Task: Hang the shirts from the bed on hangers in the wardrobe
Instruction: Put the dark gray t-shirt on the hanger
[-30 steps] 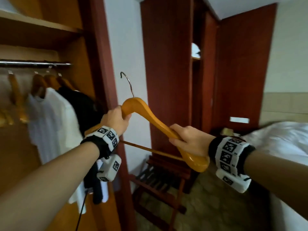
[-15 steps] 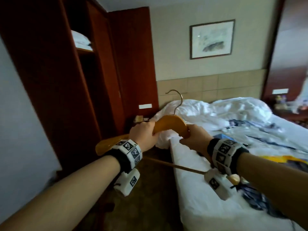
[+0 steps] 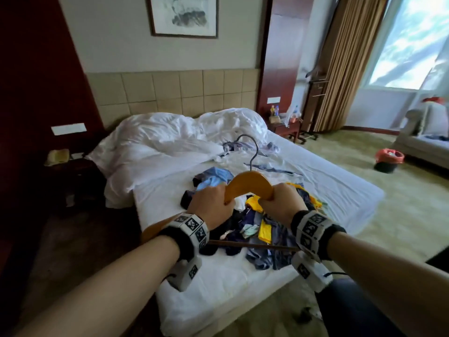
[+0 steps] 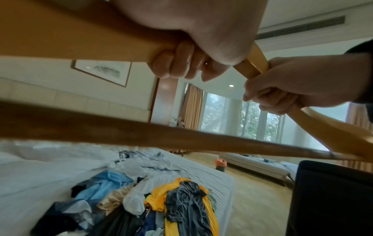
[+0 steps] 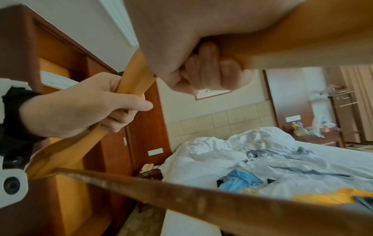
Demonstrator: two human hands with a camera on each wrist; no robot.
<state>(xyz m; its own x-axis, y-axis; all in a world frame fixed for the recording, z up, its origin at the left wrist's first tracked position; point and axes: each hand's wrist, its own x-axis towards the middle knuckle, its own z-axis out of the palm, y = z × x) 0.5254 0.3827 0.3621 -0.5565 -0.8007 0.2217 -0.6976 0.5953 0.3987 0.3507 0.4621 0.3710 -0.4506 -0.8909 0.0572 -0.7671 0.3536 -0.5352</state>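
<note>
Both hands held one wooden hanger [image 3: 251, 184] in the air above the bed [image 3: 340, 188]. The left hand [image 3: 211, 205] was wrapped around the hanger's left shoulder and the right hand [image 3: 281, 203] around its right shoulder, fingers curled fully over the wood on each side. The metal hook [image 3: 252, 148] pointed up and away from the person, and the lower bar [image 3: 252, 245] ran level between the two wrists.

A second before, the same grip was held beside the open wardrobe, with shirts hanging on its rail. Half a second before, the view had swung past the dark wood panels to the bed's near corner. At this moment the person faced the bed squarely, and the wardrobe had gone out of the head view. The hands had drawn closer together on the hanger than they were at the wardrobe.

A pile of shirts [image 3: 262, 227] lay on the white sheet directly beneath the hanger, not touching it: yellow, dark blue, black and light blue cloth mixed together. A crumpled white duvet [image 3: 170, 142] sat bunched at the head of the bed. A framed picture [image 3: 183, 15] hung on the wall above the tiled headboard [image 3: 170, 91].
</note>
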